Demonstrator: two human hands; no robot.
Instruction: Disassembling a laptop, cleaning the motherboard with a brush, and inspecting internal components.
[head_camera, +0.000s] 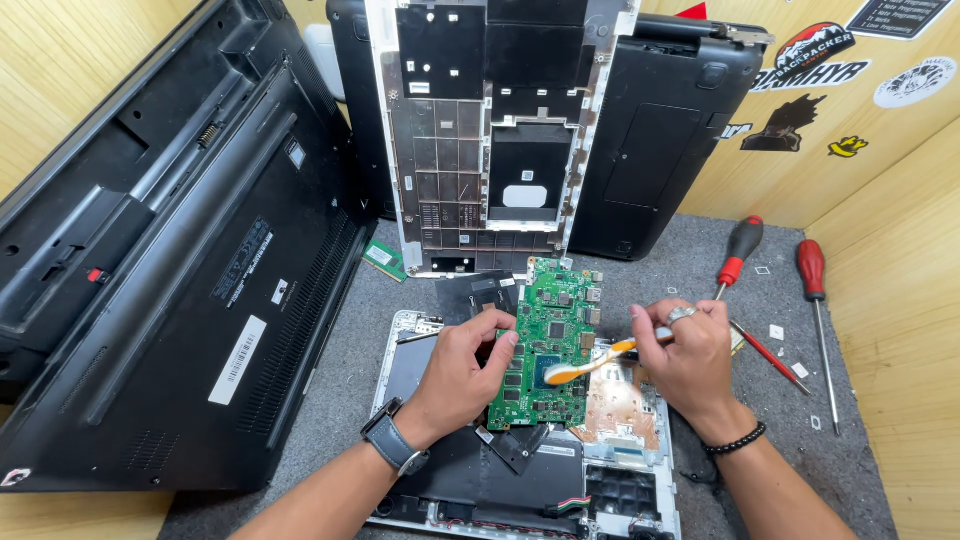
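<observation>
Green circuit board (548, 345): edge clamped by left hand (462, 375) fingers; right hand (688, 358), beside it, fingers closed on orange-handled brush (590, 364) touching board.

A: State the left hand's pose.
B: My left hand (462, 372) is palm-down, fingers curled in a pinch, wrist bent inward.
A: And the right?
B: My right hand (690, 358) is knuckles-up, fingers closed, forearm angled in from lower right.
</observation>
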